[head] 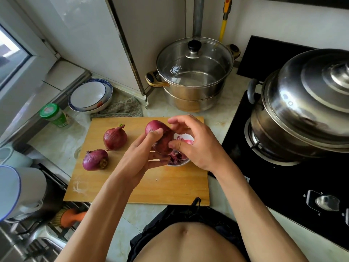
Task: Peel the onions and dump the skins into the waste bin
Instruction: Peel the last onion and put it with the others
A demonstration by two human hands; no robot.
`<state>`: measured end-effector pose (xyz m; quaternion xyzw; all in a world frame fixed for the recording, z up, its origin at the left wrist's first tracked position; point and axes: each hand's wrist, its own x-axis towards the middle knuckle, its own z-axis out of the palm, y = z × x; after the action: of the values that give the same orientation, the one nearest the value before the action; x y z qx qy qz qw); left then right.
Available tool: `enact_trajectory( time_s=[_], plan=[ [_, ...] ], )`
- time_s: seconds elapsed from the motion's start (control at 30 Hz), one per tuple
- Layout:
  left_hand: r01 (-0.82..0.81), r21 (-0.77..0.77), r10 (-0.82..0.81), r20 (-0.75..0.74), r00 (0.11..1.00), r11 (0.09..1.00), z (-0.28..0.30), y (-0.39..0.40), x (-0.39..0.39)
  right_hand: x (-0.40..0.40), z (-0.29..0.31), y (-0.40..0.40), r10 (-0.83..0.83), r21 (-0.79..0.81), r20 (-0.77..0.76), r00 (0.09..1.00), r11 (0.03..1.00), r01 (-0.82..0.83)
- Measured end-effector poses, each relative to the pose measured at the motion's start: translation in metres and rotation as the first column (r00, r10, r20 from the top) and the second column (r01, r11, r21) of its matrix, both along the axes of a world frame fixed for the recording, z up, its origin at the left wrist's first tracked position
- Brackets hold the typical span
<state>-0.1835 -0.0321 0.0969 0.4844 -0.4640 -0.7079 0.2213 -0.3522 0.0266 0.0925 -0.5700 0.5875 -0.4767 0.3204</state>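
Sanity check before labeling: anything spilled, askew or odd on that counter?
Nothing stands out. Skins sit inside the white bowl, two onions rest on the cutting board, and both hands hold the third onion over the bowl.

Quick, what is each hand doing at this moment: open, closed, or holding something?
Left hand: holds the red onion from below, thumb on top.
Right hand: thumb and fingers pinch the same onion's skin, over the small bowl of skins.

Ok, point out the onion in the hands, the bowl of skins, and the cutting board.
held onion [157, 134], head view, on its bare upper side.
bowl of skins [179, 163], head view, on its white front rim.
cutting board [170, 188], head view, on bare wood near the front.
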Motion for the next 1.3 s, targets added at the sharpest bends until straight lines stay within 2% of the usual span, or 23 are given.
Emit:
enact_trajectory(
  time_s=[0.13,0.27,0.37,0.47,0.63,0.8,1.1,1.3],
  plan=[
    [0.003,-0.024,-0.004,-0.009,1.000,1.000,0.001,-0.001,-0.003,-0.001,-0.001,0.000,-0.024,-0.036,-0.010,1.000,0.999,0.024],
    [0.000,-0.024,-0.001,-0.037,0.999,1.000,0.003,-0.002,-0.005,-0.004,-0.005,0.002,-0.078,-0.027,0.111,0.991,0.996,0.081],
    [-0.049,0.002,0.049,-0.136,0.989,0.999,0.001,-0.001,-0.005,-0.007,-0.007,0.003,-0.116,0.029,0.155,0.981,0.993,0.113],
    [-0.055,0.044,0.065,-0.247,0.967,0.998,0.000,0.000,-0.002,-0.007,-0.009,0.004,-0.083,0.066,0.164,0.983,0.995,0.073],
    [-0.032,0.137,0.081,-0.365,0.928,0.990,0.001,-0.005,0.005,-0.008,-0.008,0.007,-0.050,0.062,0.318,0.947,0.998,0.031],
    [-0.024,0.120,0.076,-0.451,0.889,0.993,-0.004,-0.006,0.008,-0.007,-0.015,0.007,-0.076,0.071,0.270,0.960,0.996,0.058],
    [-0.064,-0.036,0.046,-0.372,0.927,0.997,-0.004,-0.002,0.007,-0.007,0.006,0.004,-0.137,0.165,0.098,0.986,0.979,0.119],
    [-0.069,-0.109,0.031,-0.318,0.948,0.992,-0.002,-0.004,0.006,-0.005,0.015,0.005,-0.143,0.195,0.121,0.982,0.974,0.117]
  ],
)
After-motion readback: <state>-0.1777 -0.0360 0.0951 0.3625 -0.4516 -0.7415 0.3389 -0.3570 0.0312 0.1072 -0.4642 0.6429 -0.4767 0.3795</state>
